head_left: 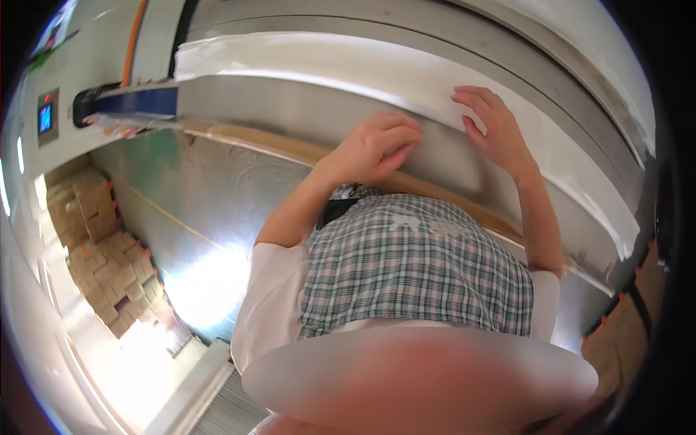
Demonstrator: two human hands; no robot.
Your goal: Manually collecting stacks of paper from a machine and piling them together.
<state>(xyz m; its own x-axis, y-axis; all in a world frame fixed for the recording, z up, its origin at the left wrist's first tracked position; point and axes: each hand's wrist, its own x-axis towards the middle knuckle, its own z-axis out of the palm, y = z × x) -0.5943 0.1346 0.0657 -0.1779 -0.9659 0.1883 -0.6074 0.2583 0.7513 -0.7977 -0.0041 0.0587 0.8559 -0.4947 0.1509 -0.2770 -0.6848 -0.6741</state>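
A long white sheet-like strip (pixel 304 61) stretches across the grey machine front, curving down toward the right. My right hand (pixel 496 130) is over the strip's lower edge, thumb and fingers apart, with nothing seen between them; whether it touches the strip I cannot tell. To its left, my left hand (pixel 377 145) hovers over the grey ledge (pixel 290 105) below the strip. Its fingers are curled in toward the thumb and slightly blurred, and no object shows in them.
A brown edge strip (pixel 254 138) runs along the ledge in front of my checked apron (pixel 420 268). At the far left are a small lit control panel (pixel 46 118) and a blue part (pixel 138 102). Stacked brown cardboard (pixel 109 268) stands on the floor at left, with more (pixel 616 341) at right.
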